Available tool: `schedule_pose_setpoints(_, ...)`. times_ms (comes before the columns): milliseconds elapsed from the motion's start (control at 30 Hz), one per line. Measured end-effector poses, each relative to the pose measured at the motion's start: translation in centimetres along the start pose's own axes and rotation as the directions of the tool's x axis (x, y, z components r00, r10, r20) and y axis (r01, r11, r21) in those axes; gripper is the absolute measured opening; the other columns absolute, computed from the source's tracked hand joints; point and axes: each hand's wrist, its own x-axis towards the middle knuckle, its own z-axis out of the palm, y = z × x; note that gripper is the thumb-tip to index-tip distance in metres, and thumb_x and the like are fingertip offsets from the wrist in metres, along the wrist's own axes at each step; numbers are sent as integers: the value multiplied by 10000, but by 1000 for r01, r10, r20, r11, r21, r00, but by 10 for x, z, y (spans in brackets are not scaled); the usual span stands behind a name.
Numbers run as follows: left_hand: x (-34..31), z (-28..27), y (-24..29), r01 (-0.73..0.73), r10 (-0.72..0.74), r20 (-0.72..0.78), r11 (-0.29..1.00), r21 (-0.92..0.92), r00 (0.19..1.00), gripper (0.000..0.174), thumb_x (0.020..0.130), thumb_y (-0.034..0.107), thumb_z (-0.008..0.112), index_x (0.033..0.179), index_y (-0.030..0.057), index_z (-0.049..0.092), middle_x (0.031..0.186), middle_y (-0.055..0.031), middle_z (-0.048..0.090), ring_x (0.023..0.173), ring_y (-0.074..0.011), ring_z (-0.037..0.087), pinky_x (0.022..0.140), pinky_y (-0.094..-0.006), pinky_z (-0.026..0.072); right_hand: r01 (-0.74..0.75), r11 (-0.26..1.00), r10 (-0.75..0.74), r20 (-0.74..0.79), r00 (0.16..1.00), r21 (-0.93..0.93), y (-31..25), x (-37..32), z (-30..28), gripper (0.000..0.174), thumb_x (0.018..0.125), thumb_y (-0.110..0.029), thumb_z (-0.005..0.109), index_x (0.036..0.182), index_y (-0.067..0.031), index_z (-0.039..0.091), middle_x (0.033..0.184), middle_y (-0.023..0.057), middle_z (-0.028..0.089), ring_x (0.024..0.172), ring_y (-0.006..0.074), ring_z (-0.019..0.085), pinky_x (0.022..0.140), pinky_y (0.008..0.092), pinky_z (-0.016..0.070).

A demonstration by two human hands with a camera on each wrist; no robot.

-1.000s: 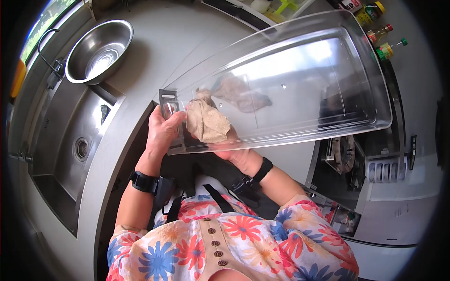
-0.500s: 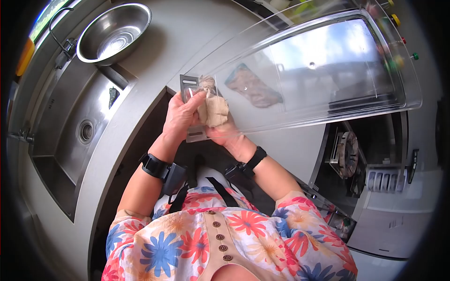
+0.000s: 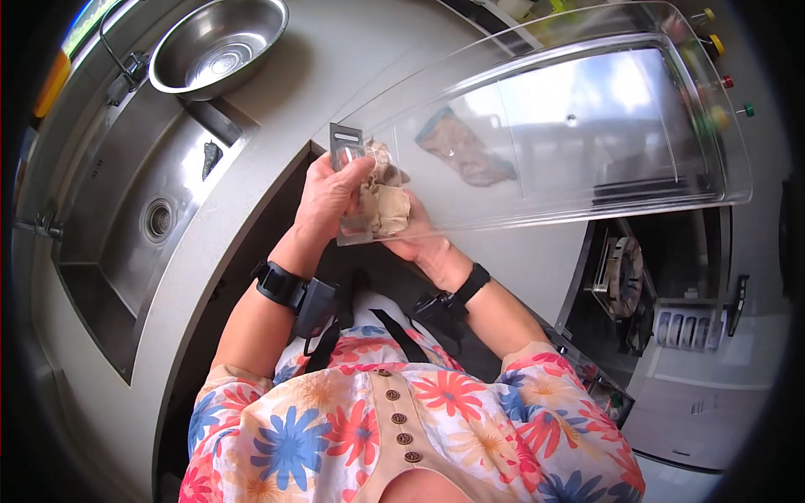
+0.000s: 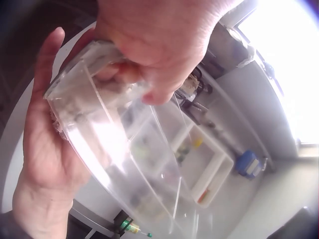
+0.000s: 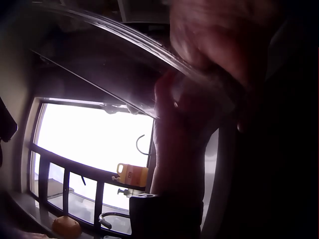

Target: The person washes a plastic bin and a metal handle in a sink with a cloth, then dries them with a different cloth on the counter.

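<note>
A long clear plastic tray [image 3: 579, 189] is held up over the counter in the head view, tilted, its near end between both hands. My left hand [image 3: 323, 201] grips that end by a grey slotted strip [image 3: 345, 136], thumb over the plastic. My right hand [image 3: 423, 239] is at the same end from below, holding a crumpled beige cloth [image 3: 390, 210] against the plastic. In the left wrist view the right palm [image 4: 45, 154] lies along the tray wall [image 4: 114, 144], one finger stretched out. The right wrist view is dark there.
A brownish rag [image 3: 465, 147] lies on the counter, seen through the tray. To the left are a steel sink [image 3: 109, 251] with a dark green item [image 3: 211, 158] in it and a steel basin [image 3: 222, 50]. Bottles [image 3: 745, 110] stand beyond the tray's far end.
The tray's near end and both hands have moved up and to the right in the head view. The cloth has bunched up closer to the left thumb.
</note>
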Motion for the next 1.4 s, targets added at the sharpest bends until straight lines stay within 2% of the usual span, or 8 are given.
schedule_pose_setpoints(333,12,-5,13,-53,55,-20,993,106,998,188,734,141,657,804,77,496,563,62,438,408,-24,345,356,-187,264,-287,891,300,18,954,351,5,-23,-1,416,886,-368,425,1180,-77,464,1102,124,560,961,268,585,762,489,512)
schedule_pose_setpoints(800,26,-16,7,-267,282,-176,958,104,943,245,734,98,659,789,93,420,626,55,436,493,-21,381,439,-175,307,284,876,-179,-284,942,390,-71,-38,41,504,864,-373,441,1259,-62,411,1296,150,413,1233,324,346,1042,474,259)
schedule_pose_setpoints(967,25,-20,5,-219,232,-223,972,85,947,234,745,98,647,781,102,415,607,50,436,430,-27,355,372,-200,275,543,796,-470,-292,833,266,-131,-62,76,507,872,-328,423,1290,-49,354,1318,135,384,1258,302,313,1064,425,226)
schedule_pose_setpoints(1067,21,-4,5,-123,118,-167,992,-23,979,212,760,130,640,785,104,431,582,47,411,417,-37,349,359,-202,252,715,662,-749,-229,621,-226,-101,-45,82,575,854,-289,486,1345,-78,273,1363,122,326,1291,298,255,1080,429,189)
schedule_pose_setpoints(1133,19,8,4,-2,-8,-89,994,-108,996,206,766,183,642,787,98,455,542,41,373,413,-60,347,380,-201,250,636,449,-818,-3,575,-627,-66,-27,77,554,868,-234,472,1345,-57,252,1344,96,350,1250,211,326,1059,369,227)
schedule_pose_setpoints(1167,20,12,6,18,-33,-99,988,-153,995,193,760,168,638,742,96,459,541,37,378,398,-58,330,374,-218,266,394,514,-767,-203,608,-762,-47,-20,78,470,912,-239,426,1318,-44,290,1286,75,405,1185,182,395,1008,328,305)
schedule_pose_setpoints(1200,22,15,9,36,-58,-108,979,-199,992,189,753,154,634,698,93,464,540,33,383,383,-56,312,368,-236,282,465,695,-702,-379,603,-548,-32,-10,78,329,954,-241,363,1153,9,440,1124,47,488,1031,137,465,894,274,368)
schedule_pose_setpoints(1400,22,7,19,220,-276,-153,926,-306,949,183,750,186,640,694,93,493,567,18,421,416,-81,373,394,-238,342,340,201,-769,66,635,-919,-8,-8,60,211,890,-192,511,987,-6,525,949,104,533,880,215,502,791,323,398)
